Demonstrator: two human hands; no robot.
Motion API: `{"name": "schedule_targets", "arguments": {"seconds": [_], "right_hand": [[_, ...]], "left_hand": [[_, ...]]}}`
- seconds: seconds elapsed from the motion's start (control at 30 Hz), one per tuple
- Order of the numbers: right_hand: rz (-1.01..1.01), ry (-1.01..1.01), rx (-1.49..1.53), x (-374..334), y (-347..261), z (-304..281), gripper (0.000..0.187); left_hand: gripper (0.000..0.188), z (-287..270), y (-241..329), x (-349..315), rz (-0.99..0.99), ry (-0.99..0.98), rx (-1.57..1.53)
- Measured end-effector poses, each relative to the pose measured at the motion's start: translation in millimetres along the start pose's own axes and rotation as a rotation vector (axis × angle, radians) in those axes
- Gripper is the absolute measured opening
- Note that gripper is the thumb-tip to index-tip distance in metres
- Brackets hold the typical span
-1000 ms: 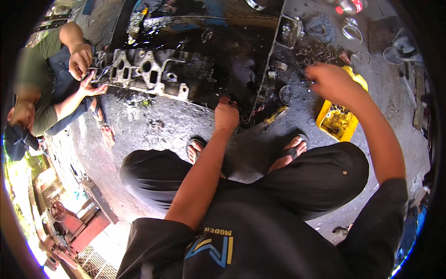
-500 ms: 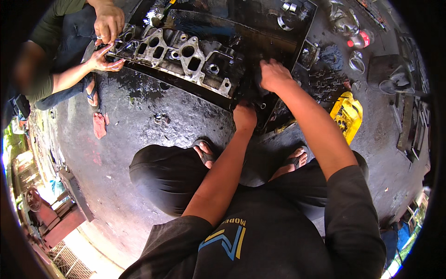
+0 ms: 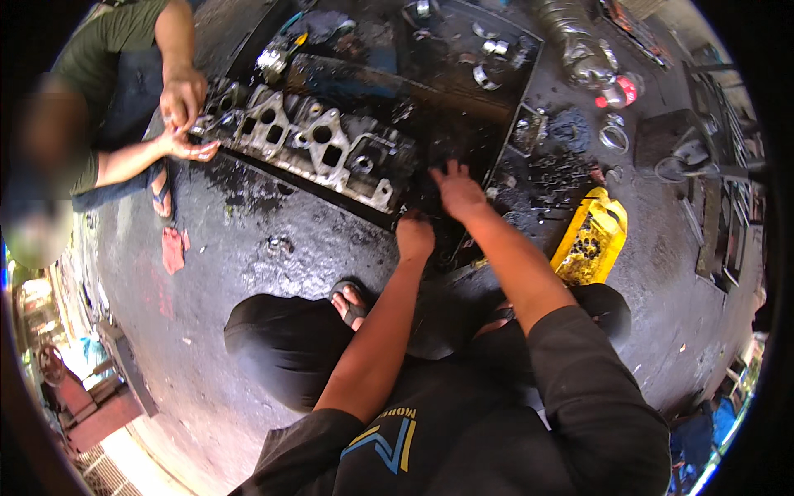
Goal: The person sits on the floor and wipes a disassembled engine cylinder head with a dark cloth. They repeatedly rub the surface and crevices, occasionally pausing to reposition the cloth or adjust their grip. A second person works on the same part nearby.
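Note:
A greasy metal engine cylinder head (image 3: 327,169) with several round and square openings lies in a large dark oily tray (image 3: 517,91). Beside its near right end is my left hand (image 3: 415,237), fingers curled into a fist; what they hold, if anything, is hidden. Over the dark, oily part of the tray, just beyond and to the right, my right hand (image 3: 460,194) has its fingers spread and nothing seen in them. Another person's two hands (image 3: 184,97) are at the far left end of the cylinder head.
Right of the tray lie many small metal parts (image 3: 554,178) and a dark rag (image 3: 569,131). A yellow cut-open plastic container (image 3: 600,240) holds small dark pieces. Farther right are a red-capped bottle (image 3: 620,91) and a metal ring (image 3: 614,136). A red rag (image 3: 172,250) lies left.
My right hand has come nearer to me, and its fingers now show spread apart. The left hand stays closed by the cylinder head's end. The whole view has shifted slightly.

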State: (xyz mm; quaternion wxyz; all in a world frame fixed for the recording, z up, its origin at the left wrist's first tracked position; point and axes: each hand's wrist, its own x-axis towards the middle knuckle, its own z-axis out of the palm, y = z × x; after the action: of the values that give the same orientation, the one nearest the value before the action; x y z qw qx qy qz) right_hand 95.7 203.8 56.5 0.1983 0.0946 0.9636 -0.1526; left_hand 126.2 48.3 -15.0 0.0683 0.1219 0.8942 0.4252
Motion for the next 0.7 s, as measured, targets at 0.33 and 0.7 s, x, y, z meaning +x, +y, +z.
{"name": "schedule_targets", "arguments": {"seconds": [0.33,0.7], "right_hand": [[-0.051,-0.294,0.5,3.8,48.8,-64.6,0.064],[-0.019,0.145,0.627,-10.8,14.3,-16.5,0.035]], "left_hand": [[0.032,-9.7,61.7,44.2,-1.026,-0.096,-1.052],[0.044,-24.2,84.1,48.9,-0.923,-0.176,-1.172]]}}
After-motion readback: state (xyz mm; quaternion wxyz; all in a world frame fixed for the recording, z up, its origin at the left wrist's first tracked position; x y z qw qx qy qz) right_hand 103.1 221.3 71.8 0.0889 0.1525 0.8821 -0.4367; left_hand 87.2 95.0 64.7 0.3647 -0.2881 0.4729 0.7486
